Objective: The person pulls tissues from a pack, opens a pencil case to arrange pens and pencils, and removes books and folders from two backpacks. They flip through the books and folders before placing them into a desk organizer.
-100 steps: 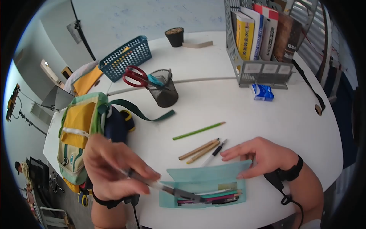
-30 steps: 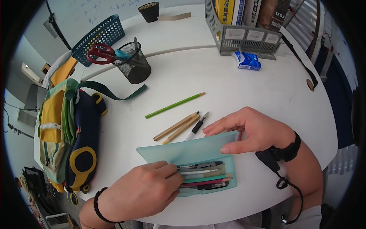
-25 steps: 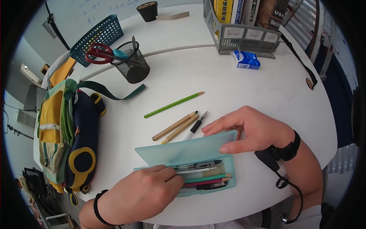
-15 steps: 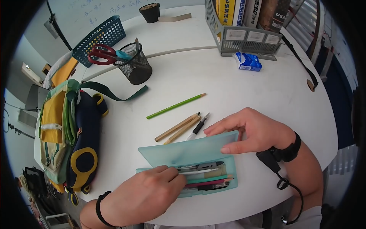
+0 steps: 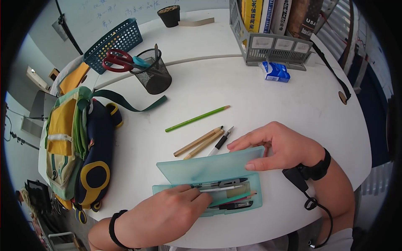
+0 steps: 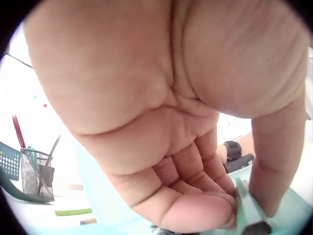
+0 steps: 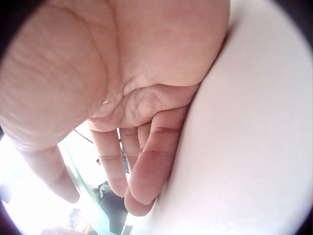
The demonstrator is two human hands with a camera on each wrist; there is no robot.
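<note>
A teal pencil case [image 5: 207, 163] stands open on the white table, its lid tilted up. My left hand [image 5: 165, 217] reaches into the left part of the case, hiding that end. Its thumb and fingertips pinch a teal pencil [image 6: 248, 205], which slants over a dark red pencil in the head view. A grey-and-black pen [image 5: 228, 183], a white pen [image 5: 222, 189] and a black-capped pen [image 5: 236, 205] lie in the case too. My right hand [image 5: 287, 146] holds the lid's right end, thumb in front and fingers behind, its side resting on the table.
Behind the lid lie two wooden pencils [image 5: 199, 141], a black-grip pen [image 5: 222, 141] and a green pencil [image 5: 197, 119]. A backpack [image 5: 79, 146] sits left. Farther back are a mesh pen cup [image 5: 157, 79], a basket [image 5: 113, 46], a blue packet [image 5: 276, 72] and a book rack [image 5: 272, 48].
My left hand has come down from the air into the case; the grey-and-black pen it held lies inside. The teal pencil now slants across the dark red one. My right hand stays at the lid.
</note>
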